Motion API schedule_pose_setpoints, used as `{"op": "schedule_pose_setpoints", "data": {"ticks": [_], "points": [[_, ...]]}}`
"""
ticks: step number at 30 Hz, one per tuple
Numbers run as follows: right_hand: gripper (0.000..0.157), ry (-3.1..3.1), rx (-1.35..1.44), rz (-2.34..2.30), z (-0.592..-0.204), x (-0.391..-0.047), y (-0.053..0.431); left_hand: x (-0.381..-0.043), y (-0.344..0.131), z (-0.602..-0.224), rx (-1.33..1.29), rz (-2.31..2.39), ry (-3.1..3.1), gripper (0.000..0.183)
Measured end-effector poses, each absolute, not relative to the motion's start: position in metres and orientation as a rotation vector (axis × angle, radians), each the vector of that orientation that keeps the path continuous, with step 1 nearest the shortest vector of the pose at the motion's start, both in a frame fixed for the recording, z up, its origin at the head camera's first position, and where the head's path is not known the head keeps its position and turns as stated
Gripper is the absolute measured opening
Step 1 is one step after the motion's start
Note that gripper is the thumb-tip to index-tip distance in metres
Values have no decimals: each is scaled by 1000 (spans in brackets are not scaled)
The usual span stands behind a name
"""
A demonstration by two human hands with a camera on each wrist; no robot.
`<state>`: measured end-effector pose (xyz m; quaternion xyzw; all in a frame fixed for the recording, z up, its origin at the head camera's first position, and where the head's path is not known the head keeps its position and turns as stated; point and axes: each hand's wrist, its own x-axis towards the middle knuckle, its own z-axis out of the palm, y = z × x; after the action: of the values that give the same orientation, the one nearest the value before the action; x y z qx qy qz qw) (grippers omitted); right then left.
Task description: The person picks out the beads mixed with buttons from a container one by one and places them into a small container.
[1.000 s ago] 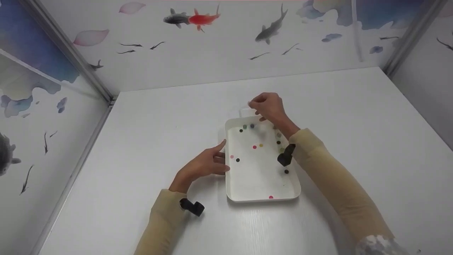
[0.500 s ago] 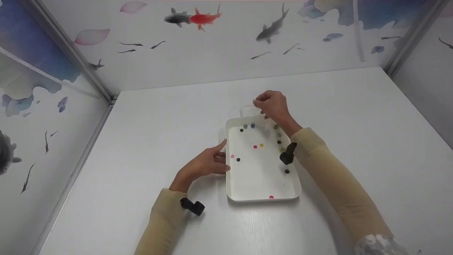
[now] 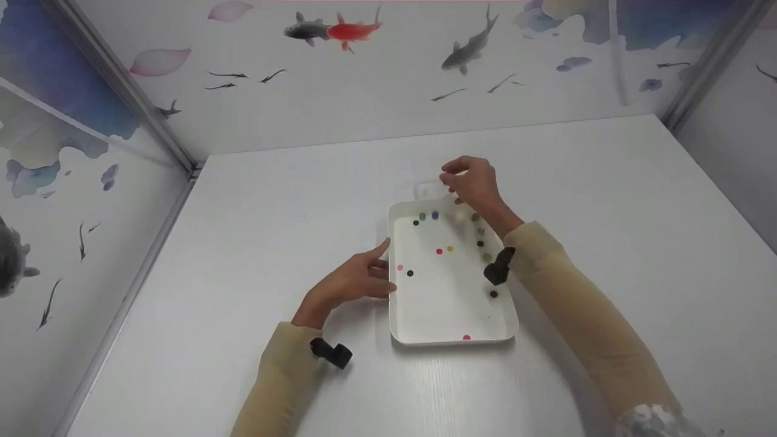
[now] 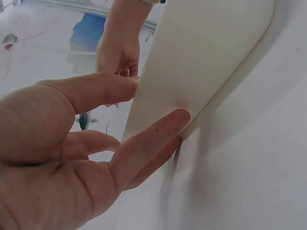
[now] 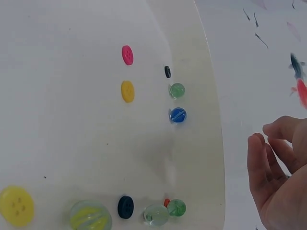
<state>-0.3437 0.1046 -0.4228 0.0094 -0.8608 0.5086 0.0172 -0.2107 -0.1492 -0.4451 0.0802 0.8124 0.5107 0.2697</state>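
A white rectangular tray (image 3: 449, 303) stands on the table with several buttons and glass marbles in it. My left hand (image 3: 349, 279) lies against its left side, fairly straight fingers touching the outer wall in the left wrist view. My right hand (image 3: 476, 182) hovers over the far end of the tray, beside a small clear container (image 3: 427, 191) partly hidden behind it. Thumb and fingertips stand slightly apart, with nothing visible between them. In the right wrist view a yellow button (image 5: 127, 91), a pink button (image 5: 127, 55) and a blue marble (image 5: 177, 115) show inside the tray.
The white tabletop (image 3: 267, 224) extends around the tray. A back wall (image 3: 388, 91) with painted fish closes off the far side, and a left panel (image 3: 121, 182) stands along the left edge. Black wrist cameras (image 3: 331, 353) sit on both sleeves.
My right hand has shifted a little to the right, and its thumb and index finger have come apart. The left hand and tray hold still.
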Motion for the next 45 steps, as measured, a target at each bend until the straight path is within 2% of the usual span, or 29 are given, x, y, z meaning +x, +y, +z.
{"op": "schedule_pose_setpoints", "data": {"ticks": [17,30,37,45], "points": [[33,-2686,104,1714,-425,-324,101,-211,-150,-447,234,1369,2204,95],[49,-2801,225,1764,-425,-315,98,-212,-150,-445,230,1315,2238,94],[44,-2882,309,1747,-425,-312,93,-213,-150,-447,209,1316,2223,96],[39,-2924,186,1733,-429,-308,86,-211,-151,-445,255,1372,2178,96]]}}
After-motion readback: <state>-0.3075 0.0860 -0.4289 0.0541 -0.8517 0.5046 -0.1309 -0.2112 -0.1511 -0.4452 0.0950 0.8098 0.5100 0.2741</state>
